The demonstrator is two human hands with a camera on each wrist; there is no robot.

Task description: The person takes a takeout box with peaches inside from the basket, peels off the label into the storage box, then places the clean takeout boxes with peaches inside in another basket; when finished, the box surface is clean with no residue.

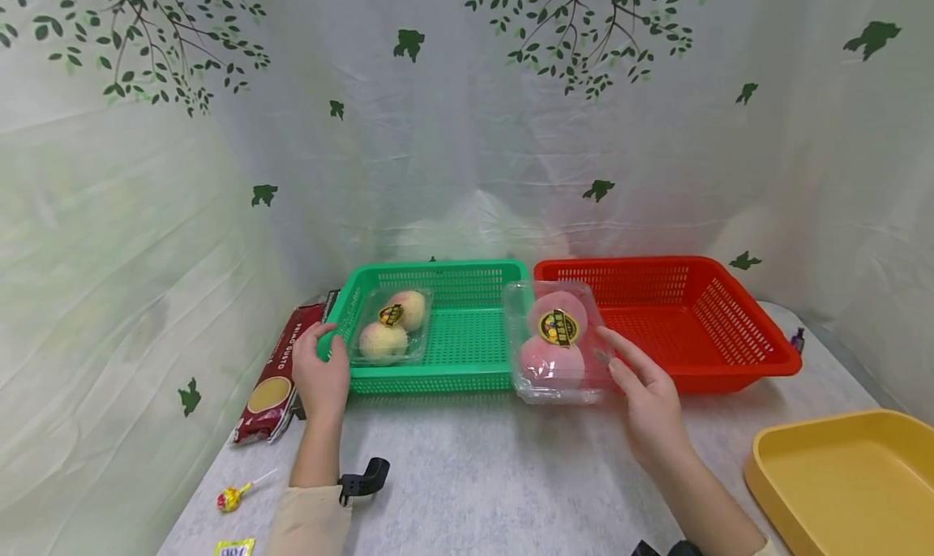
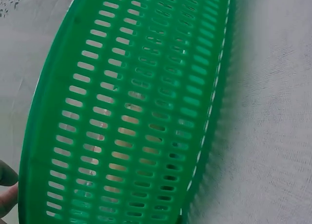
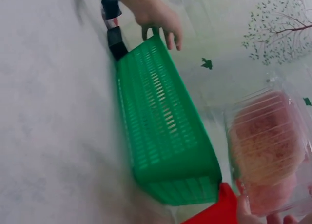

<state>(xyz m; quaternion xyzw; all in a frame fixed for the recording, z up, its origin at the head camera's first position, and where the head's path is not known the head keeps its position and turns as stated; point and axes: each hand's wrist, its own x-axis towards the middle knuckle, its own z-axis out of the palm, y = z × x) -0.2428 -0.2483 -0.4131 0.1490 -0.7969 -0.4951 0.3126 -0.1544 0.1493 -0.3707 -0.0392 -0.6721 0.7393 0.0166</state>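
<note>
My left hand (image 1: 321, 378) grips the left rim of a green plastic basket (image 1: 438, 380); in the left wrist view two fingertips (image 2: 7, 194) show at its edge. Inside that basket, on the left, lies a clear pack of two pale yellow-pink peaches (image 1: 387, 341) with a black and gold label. My right hand (image 1: 652, 406) holds a second clear pack, with two pinker peaches (image 1: 552, 361), by its right side. This pack is raised and tilted, overlapping the place where the green and red baskets meet in the head view. The right wrist view shows its ribbed underside (image 3: 265, 141).
A red basket (image 1: 730, 329) stands right of the green one. A yellow tray (image 1: 839, 459) is at the front right. Left lie a dark red packet (image 1: 277, 378), a lollipop (image 1: 232, 498) and a small yellow packet (image 1: 235, 548). A small purple item (image 1: 798, 340) sits far right.
</note>
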